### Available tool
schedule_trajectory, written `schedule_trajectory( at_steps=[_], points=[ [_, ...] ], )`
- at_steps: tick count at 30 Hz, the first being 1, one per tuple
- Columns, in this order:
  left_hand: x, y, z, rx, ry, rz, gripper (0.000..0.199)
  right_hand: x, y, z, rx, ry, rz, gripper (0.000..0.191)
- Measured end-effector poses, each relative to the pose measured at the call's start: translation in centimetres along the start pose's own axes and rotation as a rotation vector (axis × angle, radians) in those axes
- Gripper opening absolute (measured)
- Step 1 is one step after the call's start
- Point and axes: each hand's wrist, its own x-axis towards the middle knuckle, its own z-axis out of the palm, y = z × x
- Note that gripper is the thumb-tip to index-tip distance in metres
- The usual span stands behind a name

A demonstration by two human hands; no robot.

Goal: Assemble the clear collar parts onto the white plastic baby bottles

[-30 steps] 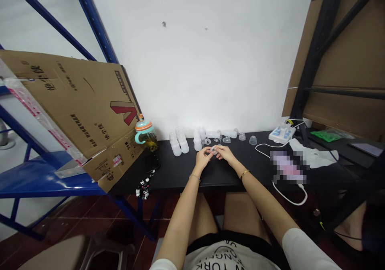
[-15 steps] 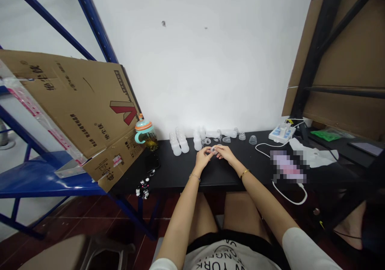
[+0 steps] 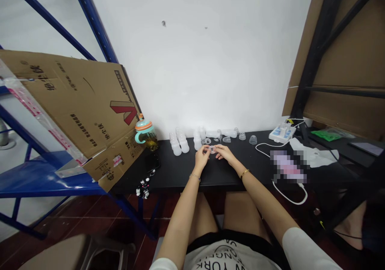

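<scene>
A small clear ring-shaped piece is held between both hands above the black table. My left hand pinches its left side with closed fingers. On its right side, my right hand grips the edge between thumb and fingers. Just behind the hands lie small clear parts, among them a ring and a clear piece. Left of them, frosted white bottles lie near the wall, with another bottle close to my left hand. Clear domed caps stand farther right.
A teal-lidded cup and a dark phone with a beaded charm are at the left, beside a large cardboard box. A power strip, white cable, blurred-out object and white sheet lie at the right.
The clear piece between the hands has turned, so its open ring shape now shows. Fingers of both hands have shifted slightly around it, while the arms stay nearly in place.
</scene>
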Motion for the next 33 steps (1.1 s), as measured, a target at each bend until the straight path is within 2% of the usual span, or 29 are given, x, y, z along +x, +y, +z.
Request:
schedule_trajectory(
  at_steps=[33],
  points=[
    [0.3, -0.9, 0.4, -0.076, -0.025, -0.048, 0.022, -0.3, -0.3, -0.1, 0.045, -0.001, 0.001, 0.029]
  ],
)
